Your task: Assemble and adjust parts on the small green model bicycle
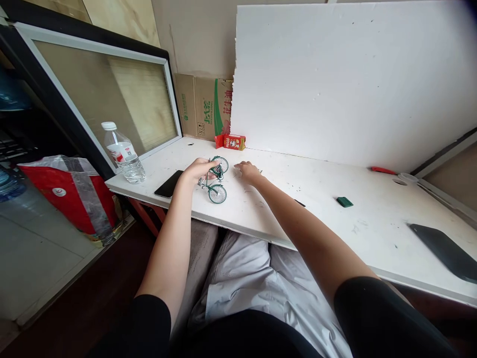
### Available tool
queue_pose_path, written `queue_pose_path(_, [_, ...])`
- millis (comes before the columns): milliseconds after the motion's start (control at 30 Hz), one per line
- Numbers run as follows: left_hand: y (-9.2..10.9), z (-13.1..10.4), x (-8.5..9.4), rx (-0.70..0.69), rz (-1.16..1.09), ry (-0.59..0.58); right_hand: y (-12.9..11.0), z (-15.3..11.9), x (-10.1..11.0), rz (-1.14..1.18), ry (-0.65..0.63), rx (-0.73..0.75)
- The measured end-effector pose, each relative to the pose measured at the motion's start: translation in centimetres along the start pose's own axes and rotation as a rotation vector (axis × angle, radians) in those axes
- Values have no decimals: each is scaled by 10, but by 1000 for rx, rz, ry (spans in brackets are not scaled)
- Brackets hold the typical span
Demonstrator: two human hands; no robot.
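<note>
My left hand (201, 170) is closed round a dark green model bicycle (217, 193), pinching it near its upper wheel. The bicycle stands on end above the white table, one spoked wheel above the other. To the right of it, my right hand (249, 172) reaches low over the tabletop with its fingers stretched out and slightly bent. Nothing shows in those fingers. Just beyond the right wrist a tiny object (260, 171) peeks out, too small to name.
A black phone (168, 184) and a water bottle (124, 154) are on the left. A small red box (234, 142) stands behind the hands. Rightward on the table (316, 223) lie a green block (344, 202), a red-handled item (383, 170) and a black flat object (445, 251).
</note>
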State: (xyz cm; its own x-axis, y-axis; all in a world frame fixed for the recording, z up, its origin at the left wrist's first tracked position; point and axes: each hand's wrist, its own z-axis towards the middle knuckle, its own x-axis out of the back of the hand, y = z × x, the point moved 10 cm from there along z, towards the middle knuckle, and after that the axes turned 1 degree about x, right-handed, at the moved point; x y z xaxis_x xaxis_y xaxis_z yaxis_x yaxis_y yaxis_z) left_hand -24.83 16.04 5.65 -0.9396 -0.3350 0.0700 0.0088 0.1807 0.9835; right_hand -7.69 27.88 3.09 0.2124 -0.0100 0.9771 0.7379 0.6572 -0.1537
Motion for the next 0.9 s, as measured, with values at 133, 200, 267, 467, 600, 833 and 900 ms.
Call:
queue_pose_path(133, [-5, 5, -5, 5, -41, -47, 1, 22, -7, -36, -36, 20])
queue_pose_path(200, [-6, 6, -8, -2, -46, -76, 2, 28, -9, -53, -38, 29])
queue_pose_path(267, [-7, 8, -9, -15, -48, -88, 2, 30, -10, -77, -37, 39])
queue_pose_path(467, [-16, 17, -14, -11, -46, -96, -2, 28, -10, -132, -27, 57])
queue_pose_path(600, [-24, 21, -17, 20, -48, -94, 5, 24, -6, -101, 8, 43])
queue_pose_path(833, [-31, 23, -22, 37, -92, -138, 78, 6, 21, 6, 119, -156])
queue_pose_path(900, [-32, 24, -25, 32, -127, -166, 98, -1, 25, 35, 111, -187])
